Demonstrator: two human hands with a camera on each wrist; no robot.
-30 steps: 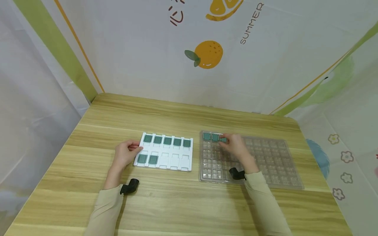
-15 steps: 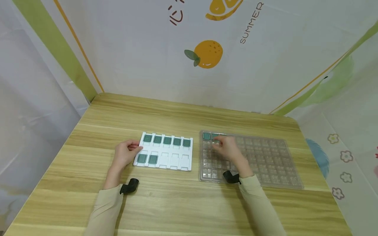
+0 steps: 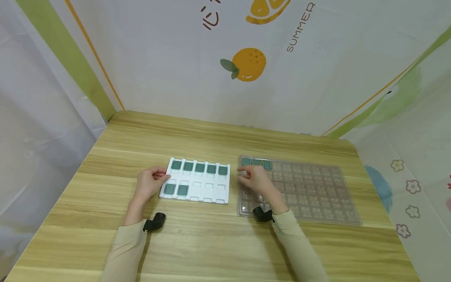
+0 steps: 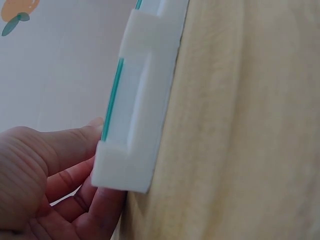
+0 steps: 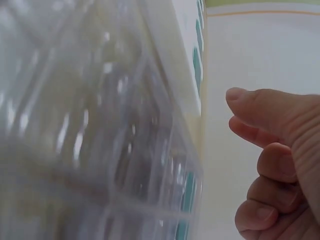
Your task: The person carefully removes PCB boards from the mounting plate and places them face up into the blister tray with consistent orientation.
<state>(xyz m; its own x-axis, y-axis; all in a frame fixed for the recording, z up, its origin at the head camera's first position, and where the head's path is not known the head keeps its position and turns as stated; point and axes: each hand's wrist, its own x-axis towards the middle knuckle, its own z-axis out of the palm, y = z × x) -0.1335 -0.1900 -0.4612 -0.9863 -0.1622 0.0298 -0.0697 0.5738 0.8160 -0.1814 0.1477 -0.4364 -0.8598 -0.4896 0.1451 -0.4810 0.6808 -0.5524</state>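
A white plastic tray (image 3: 197, 178) lies left of centre, with green square chips in its whole back row. Two more green chips (image 3: 175, 189) sit at the left of its front row, and the other front pockets are bare. My left hand (image 3: 148, 183) pinches the tray's left edge, thumb on top and fingers at the side and below. To the right is a clear plastic compartment tray (image 3: 317, 192); three green chips (image 3: 267, 165) fill the left end of its back row. Above its left side hovers my right hand (image 3: 256, 179), thumb and forefinger apart with nothing between them.
The wooden table (image 3: 197, 243) carries both trays, a narrow gap between them. A white printed curtain (image 3: 169, 70) hangs behind the table and on both sides. Black wrist-camera mounts (image 3: 155, 222) stick out from both wrists.
My right hand has let go of the third green chip in the clear tray's back row and moved left toward the white tray. My left hand has kept its grip in place.
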